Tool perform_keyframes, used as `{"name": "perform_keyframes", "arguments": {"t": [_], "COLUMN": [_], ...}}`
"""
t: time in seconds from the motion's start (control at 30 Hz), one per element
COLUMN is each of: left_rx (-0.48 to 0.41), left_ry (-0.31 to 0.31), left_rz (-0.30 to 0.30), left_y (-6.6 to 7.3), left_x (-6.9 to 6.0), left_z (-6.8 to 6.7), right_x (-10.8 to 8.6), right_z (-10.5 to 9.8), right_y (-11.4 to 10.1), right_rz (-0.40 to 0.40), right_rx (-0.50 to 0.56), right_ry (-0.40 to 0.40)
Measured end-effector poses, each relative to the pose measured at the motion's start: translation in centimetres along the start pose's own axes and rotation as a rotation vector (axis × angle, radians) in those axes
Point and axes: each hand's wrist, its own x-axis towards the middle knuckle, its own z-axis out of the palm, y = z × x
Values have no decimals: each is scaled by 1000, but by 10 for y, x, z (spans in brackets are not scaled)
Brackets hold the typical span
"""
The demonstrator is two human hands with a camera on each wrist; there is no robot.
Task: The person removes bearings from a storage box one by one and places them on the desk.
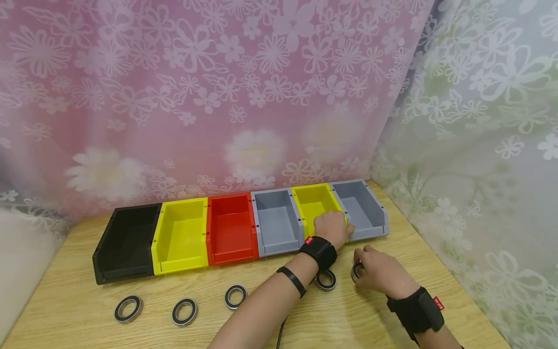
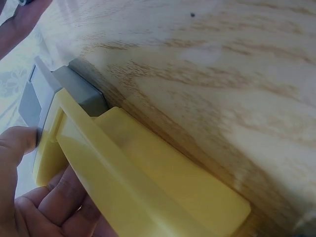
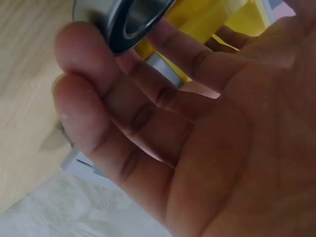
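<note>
My left hand (image 1: 333, 229) is at the front of the right-hand yellow bin (image 1: 314, 198). In the left wrist view its thumb and curled fingers grip the wall of this yellow bin (image 2: 163, 168), beside the grey bin (image 2: 81, 91). Just to the right and nearer, my right hand (image 1: 383, 272) pinches a ball bearing (image 1: 355, 274) with a dark seal and shiny metal rim. Tilted up on its edge, that bearing (image 3: 116, 29) shows at the fingertips in the right wrist view. Another bearing (image 1: 327, 288) lies flat by my left wrist.
Six bins stand in a joined row: black (image 1: 126, 242), yellow (image 1: 183, 235), red (image 1: 233, 228), grey (image 1: 279, 218), yellow, grey (image 1: 364, 208). More bearings lie in front: one (image 1: 127, 320) far left, one (image 1: 184, 323), one (image 1: 234, 306). A thin black cable (image 1: 281, 334) lies below my left arm. Floral curtains hang behind.
</note>
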Motion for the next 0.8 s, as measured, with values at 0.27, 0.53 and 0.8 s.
{"name": "perform_keyframes", "arguments": {"t": [0.27,0.53,0.8], "left_rx": [20,19,6], "left_ry": [-7,-6,-17], "left_rz": [0,-4,18], "left_y": [0,-3,-2], "left_x": [-1,0,-3], "left_z": [-2,-1,-3], "right_x": [0,3,2], "right_z": [12,14,16], "right_y": [5,2,0], "right_rz": [-30,-32,0], "right_rx": [38,-1,-29], "right_ry": [-1,16,25]}}
